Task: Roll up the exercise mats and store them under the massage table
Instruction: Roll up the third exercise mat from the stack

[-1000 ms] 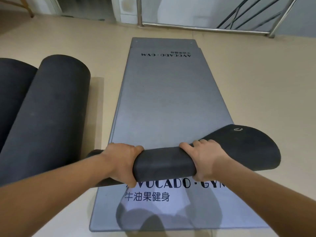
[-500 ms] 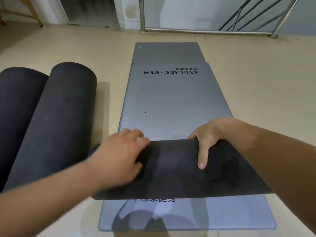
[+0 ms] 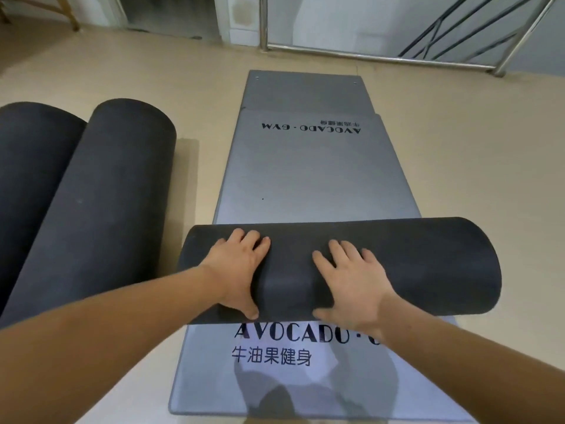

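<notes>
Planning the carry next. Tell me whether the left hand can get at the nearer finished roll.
Probably yes. The left hand rests flat on the half-rolled mat, gripping nothing; the nearer finished roll lies to its left, only bare floor between.

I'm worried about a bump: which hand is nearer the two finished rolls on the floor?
Left. The left hand presses the half-rolled mat near its end beside the finished rolls; the right hand presses around its middle, farther away.
</notes>
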Tool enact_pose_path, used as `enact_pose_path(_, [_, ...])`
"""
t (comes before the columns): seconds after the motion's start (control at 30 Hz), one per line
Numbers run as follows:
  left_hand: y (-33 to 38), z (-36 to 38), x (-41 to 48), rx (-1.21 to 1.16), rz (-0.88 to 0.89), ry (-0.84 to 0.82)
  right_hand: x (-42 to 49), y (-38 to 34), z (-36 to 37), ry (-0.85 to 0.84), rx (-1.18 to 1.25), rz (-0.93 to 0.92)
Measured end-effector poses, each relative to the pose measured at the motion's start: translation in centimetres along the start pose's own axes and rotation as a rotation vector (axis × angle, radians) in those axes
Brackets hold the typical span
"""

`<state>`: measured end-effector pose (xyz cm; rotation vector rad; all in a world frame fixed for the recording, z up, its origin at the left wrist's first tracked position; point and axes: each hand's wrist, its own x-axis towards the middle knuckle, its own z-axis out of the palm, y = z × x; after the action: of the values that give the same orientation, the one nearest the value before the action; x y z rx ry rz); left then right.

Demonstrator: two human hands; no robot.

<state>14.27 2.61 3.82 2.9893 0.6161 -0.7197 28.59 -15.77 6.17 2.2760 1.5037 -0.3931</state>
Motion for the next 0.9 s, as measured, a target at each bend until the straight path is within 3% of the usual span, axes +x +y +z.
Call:
enact_pose_path(0.17, [-1.3, -2.5, 2.6, -0.069, 0.014, -0.071, 2.1, -0.3, 3.4, 0.06, -0.107, 0.104])
enact_pose_path(0.3, [1.8, 0.2, 0.0, -0.007, 0.024, 0.232, 4.3, 1.8, 2.5, 0.098, -0.076, 0.057])
enact_pose_path(0.53, [2.5, 4.4, 1.5, 0.144, -0.101, 0.168, 6.9, 3.6, 0.2, 0.03, -0.014, 0.035])
enact_pose_path(0.67, [1.5, 4.3, 3.0, 0.145, -0.099, 0.184, 4.8, 2.1, 2.2, 0.176, -0.066, 0.034])
enact_pose_path(0.9, [0.4, 2.1, 2.9, 0.07, -0.032, 0.202, 4.0, 1.4, 4.3, 0.265, -0.173, 0.082])
